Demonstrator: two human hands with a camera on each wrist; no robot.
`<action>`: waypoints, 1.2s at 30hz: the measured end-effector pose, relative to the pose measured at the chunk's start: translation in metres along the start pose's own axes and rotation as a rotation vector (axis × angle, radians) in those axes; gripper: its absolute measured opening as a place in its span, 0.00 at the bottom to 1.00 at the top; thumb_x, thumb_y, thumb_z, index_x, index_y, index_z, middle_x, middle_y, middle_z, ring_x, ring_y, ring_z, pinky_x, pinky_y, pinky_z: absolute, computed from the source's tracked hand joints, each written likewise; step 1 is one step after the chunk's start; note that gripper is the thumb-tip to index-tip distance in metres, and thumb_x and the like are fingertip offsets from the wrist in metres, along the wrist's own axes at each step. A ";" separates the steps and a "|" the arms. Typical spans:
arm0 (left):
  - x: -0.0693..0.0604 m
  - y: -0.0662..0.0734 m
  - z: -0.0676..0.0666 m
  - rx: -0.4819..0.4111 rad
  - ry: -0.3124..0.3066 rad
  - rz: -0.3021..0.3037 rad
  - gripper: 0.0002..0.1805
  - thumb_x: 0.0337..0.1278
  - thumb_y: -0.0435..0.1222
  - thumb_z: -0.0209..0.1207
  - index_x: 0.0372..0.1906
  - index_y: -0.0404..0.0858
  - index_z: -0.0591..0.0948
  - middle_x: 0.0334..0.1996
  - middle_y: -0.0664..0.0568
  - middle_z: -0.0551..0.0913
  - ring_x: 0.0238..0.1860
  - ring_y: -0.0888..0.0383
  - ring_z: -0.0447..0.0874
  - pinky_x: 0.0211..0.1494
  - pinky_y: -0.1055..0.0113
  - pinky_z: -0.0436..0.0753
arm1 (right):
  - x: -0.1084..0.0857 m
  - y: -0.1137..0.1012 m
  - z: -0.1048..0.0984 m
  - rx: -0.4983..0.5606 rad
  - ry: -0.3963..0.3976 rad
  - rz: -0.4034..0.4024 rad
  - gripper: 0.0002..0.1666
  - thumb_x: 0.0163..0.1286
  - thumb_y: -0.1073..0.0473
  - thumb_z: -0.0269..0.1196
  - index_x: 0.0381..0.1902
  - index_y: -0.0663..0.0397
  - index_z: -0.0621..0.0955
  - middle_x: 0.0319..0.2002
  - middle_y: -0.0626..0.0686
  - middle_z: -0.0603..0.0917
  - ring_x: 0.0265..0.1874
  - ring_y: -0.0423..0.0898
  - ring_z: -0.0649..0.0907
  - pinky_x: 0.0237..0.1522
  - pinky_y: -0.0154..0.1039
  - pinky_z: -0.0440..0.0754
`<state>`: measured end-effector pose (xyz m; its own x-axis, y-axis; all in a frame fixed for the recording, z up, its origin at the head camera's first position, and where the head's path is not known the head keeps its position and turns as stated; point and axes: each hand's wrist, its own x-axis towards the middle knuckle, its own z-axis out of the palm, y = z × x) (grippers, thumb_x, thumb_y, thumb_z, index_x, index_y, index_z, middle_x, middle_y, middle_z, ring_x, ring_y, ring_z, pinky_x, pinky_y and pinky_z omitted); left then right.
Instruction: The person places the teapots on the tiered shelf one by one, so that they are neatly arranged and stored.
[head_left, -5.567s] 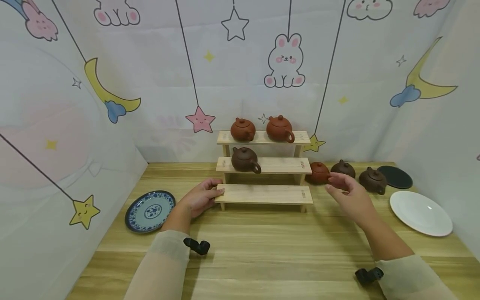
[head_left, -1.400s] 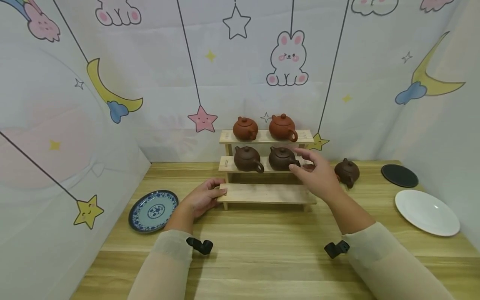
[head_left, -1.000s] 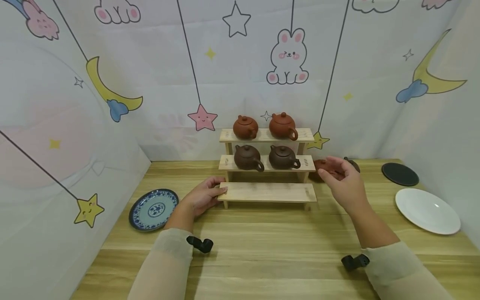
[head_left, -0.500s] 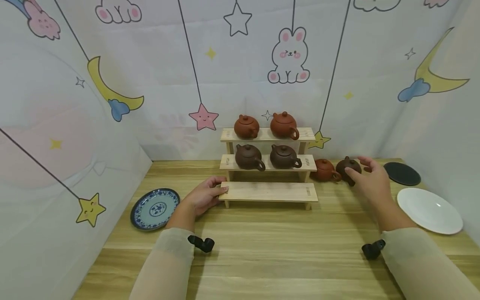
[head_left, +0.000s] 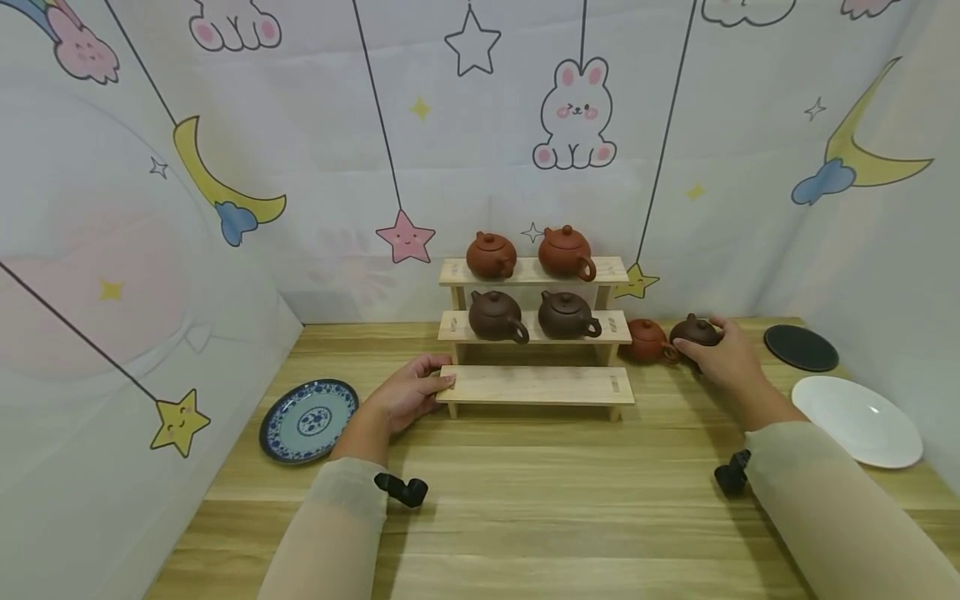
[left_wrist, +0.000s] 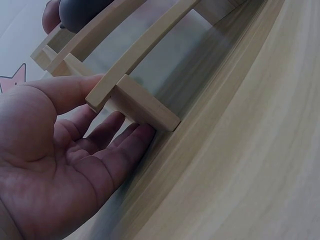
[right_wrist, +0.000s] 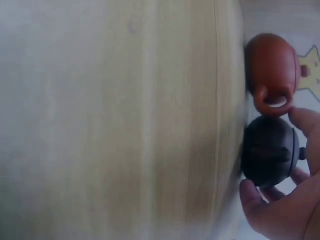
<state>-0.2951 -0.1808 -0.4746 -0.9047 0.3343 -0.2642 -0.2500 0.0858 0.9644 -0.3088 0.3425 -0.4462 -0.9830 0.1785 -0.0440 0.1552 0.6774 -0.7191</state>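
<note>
My left hand (head_left: 405, 395) holds the left end of the lowest board of a three-step wooden stand (head_left: 536, 385). In the left wrist view its thumb lies on the board's end and the fingers curl below, by the leg (left_wrist: 145, 105). My right hand (head_left: 731, 360) grips a dark brown teapot (head_left: 694, 331) on the table, right of the stand; fingers and thumb stand around its body (right_wrist: 269, 152). A reddish-brown teapot (head_left: 645, 340) stands beside it. On the middle step are two dark teapots (head_left: 495, 315); two reddish-brown teapots (head_left: 564, 252) stand on the top step.
A blue-patterned plate (head_left: 311, 421) lies left of my left forearm. At the right lie a white plate (head_left: 855, 421) and a black round disc (head_left: 801, 347). A printed cloth backdrop (head_left: 337, 150) rises behind the table.
A second dark teapot now stands on the middle step, released by my right hand. That hand then moved right and closed around the other dark teapot. My left hand stayed on the stand.
</note>
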 end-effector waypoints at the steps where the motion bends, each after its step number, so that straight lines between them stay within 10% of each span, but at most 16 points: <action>1: 0.000 0.000 0.000 0.000 0.001 -0.001 0.28 0.81 0.35 0.57 0.78 0.37 0.65 0.79 0.41 0.65 0.61 0.58 0.82 0.61 0.64 0.84 | 0.001 0.001 0.001 0.000 0.003 0.006 0.58 0.77 0.37 0.64 0.85 0.67 0.51 0.78 0.81 0.60 0.76 0.78 0.65 0.74 0.73 0.66; 14: -0.001 -0.001 0.002 0.008 -0.011 0.002 0.29 0.82 0.35 0.57 0.80 0.37 0.64 0.79 0.40 0.65 0.61 0.57 0.83 0.61 0.63 0.84 | 0.003 0.013 -0.001 -0.032 0.021 0.010 0.58 0.77 0.37 0.64 0.86 0.64 0.52 0.80 0.79 0.58 0.77 0.79 0.61 0.75 0.75 0.64; 27: -0.001 -0.002 0.002 0.006 -0.008 0.007 0.29 0.81 0.35 0.57 0.79 0.37 0.65 0.79 0.40 0.66 0.60 0.57 0.83 0.61 0.63 0.84 | -0.047 0.003 -0.019 0.013 0.036 -0.056 0.60 0.73 0.30 0.66 0.87 0.53 0.55 0.80 0.74 0.61 0.75 0.77 0.65 0.62 0.72 0.77; 36: 0.000 -0.001 0.000 0.006 -0.007 0.008 0.27 0.81 0.34 0.57 0.76 0.36 0.66 0.77 0.42 0.66 0.60 0.55 0.82 0.58 0.64 0.84 | -0.092 -0.026 -0.011 0.091 -0.092 -0.125 0.60 0.70 0.34 0.71 0.87 0.51 0.57 0.80 0.71 0.65 0.74 0.72 0.72 0.47 0.37 0.87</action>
<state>-0.2945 -0.1810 -0.4754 -0.9044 0.3412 -0.2563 -0.2403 0.0891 0.9666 -0.2215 0.3168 -0.4160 -0.9995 0.0285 -0.0105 0.0260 0.6222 -0.7824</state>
